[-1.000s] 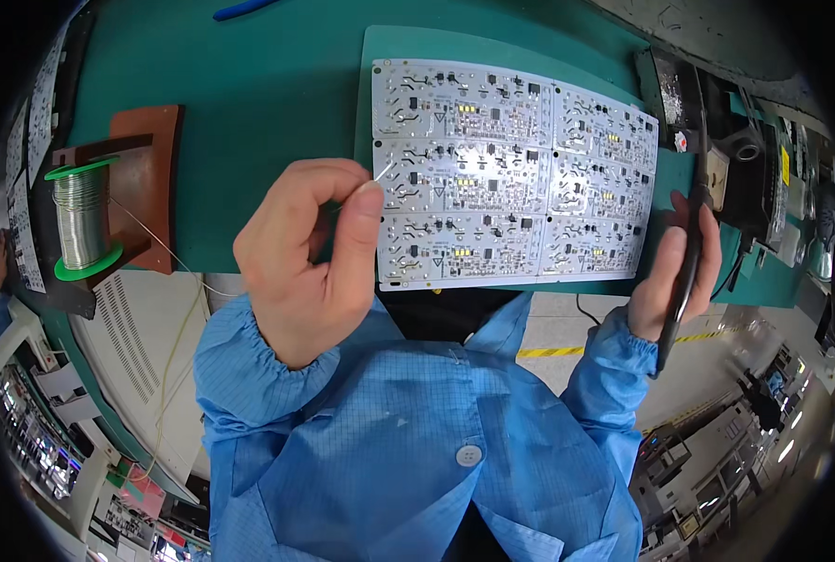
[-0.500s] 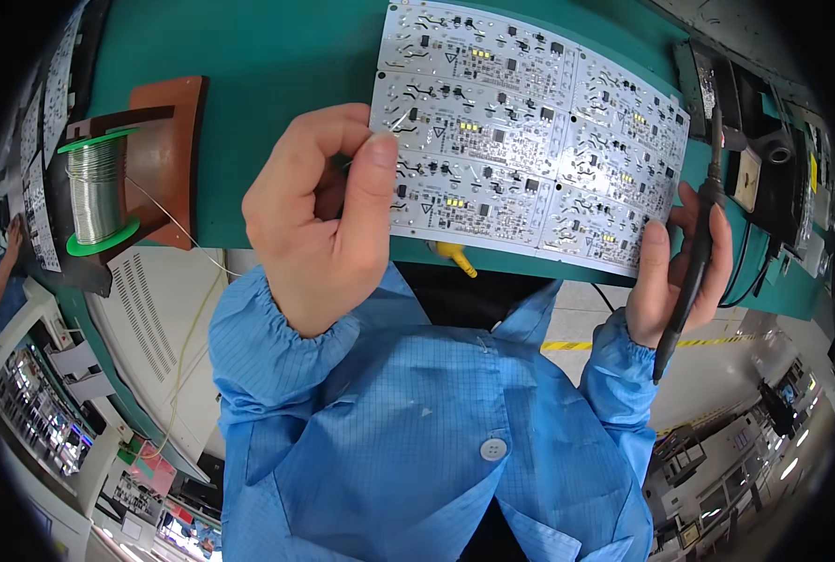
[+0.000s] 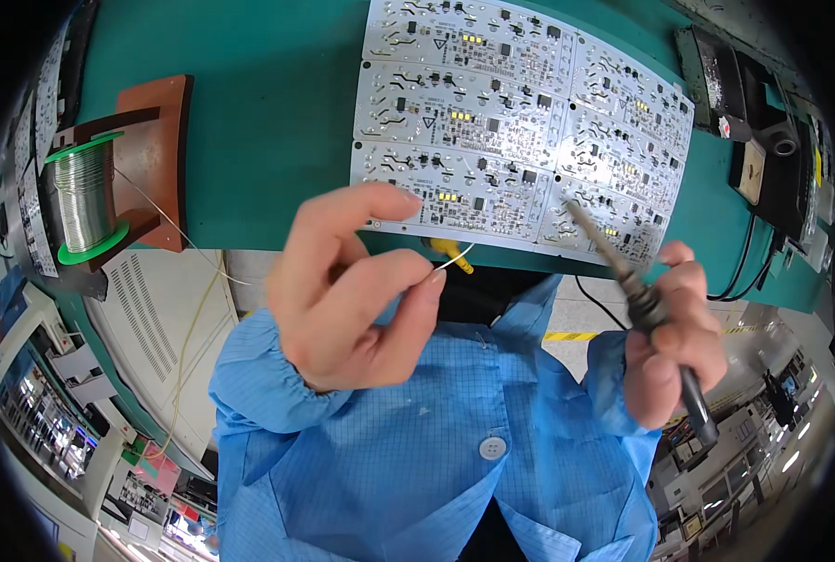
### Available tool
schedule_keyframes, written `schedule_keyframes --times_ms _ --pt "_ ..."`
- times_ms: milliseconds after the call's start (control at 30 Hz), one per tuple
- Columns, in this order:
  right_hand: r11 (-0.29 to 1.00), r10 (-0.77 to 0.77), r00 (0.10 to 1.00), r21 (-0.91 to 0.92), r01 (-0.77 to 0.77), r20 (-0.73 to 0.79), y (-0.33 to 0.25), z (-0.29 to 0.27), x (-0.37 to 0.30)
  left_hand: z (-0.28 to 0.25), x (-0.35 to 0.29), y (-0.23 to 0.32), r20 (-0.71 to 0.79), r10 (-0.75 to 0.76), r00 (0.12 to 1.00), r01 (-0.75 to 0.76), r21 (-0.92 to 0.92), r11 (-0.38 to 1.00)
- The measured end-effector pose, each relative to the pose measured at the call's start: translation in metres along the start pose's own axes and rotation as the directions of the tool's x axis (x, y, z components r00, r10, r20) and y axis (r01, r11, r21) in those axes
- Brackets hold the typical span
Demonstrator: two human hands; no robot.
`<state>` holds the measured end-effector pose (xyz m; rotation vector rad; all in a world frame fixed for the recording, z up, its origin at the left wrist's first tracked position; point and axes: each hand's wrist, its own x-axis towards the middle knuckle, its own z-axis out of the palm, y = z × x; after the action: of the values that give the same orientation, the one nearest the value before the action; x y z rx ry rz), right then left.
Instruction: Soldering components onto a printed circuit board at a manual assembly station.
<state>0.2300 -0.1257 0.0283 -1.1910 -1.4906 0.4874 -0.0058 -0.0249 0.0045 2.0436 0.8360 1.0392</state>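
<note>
A white circuit board panel (image 3: 492,140), dotted with black chips and small yellow parts, lies on the green mat. In front of its near left part, my left hand (image 3: 357,290) pinches solder wire (image 3: 454,256) between thumb and finger, a short end sticking out to the right. That wire runs back left to a solder spool (image 3: 86,201) with green flanges. My right hand (image 3: 677,342) is wrapped round the dark handle of a soldering iron (image 3: 614,253). The iron's tip points up and left, over the panel's near right part; whether it touches cannot be told.
The spool sits on a brown stand (image 3: 169,169) at the left. Toward the right edge are a black soldering station holder (image 3: 764,140) and dark cables (image 3: 741,267). A yellow plug-like piece (image 3: 453,251) shows at the mat's near edge. More boards (image 3: 38,178) stand far left.
Both hands have let go of the panel, which now lies slightly further left. My left hand moved right and nearer with the solder wire. The iron has swung round, its tip toward the panel.
</note>
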Motion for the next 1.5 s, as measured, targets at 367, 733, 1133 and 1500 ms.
schedule_keyframes --times_ms 367,733,1133,1500 --pt "0.99 0.093 0.992 0.099 -0.101 0.082 -0.006 0.02 0.007 0.01 -0.007 -0.005 -0.031 0.036 0.999 -0.035 0.036 0.999" --pt "0.988 0.101 0.989 0.103 -0.112 0.106 -0.005 0.016 0.009 0.009 -0.012 -0.006 0.045 0.084 0.995 -0.087 0.076 0.993" --pt "0.985 0.117 0.988 0.119 -0.128 0.097 -0.005 0.019 0.009 0.011 -0.013 -0.003 -0.1 0.077 0.992 -0.069 0.082 0.994" --pt "0.991 0.022 0.999 0.132 -0.018 -0.025 -0.001 0.013 0.004 0.002 -0.013 -0.002 -0.168 0.068 0.983 -0.064 0.025 0.998"
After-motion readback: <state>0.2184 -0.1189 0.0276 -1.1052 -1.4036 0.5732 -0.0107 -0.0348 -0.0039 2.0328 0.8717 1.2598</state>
